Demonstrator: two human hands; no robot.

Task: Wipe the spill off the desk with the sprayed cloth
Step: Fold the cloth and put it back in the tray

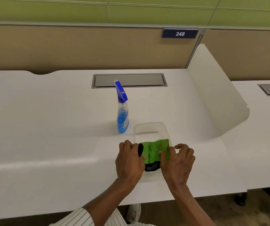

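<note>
A green cloth [155,148] with a black underside lies bunched over the near end of a clear plastic tray [149,127] on the white desk [49,128]. My left hand [129,159] grips the cloth's left edge. My right hand [178,160] pinches its right side with thumb and fingers. A clear spray bottle [122,110] with blue liquid and a blue trigger head stands upright just beyond and to the left of the tray. I can make out no spill on the desk surface.
A grey cable hatch [129,80] is set into the desk behind the bottle. A white curved divider [215,95] rises on the right, with a second desk [264,128] beyond it. A beige partition [82,48] with a sign reading 248 backs the desk.
</note>
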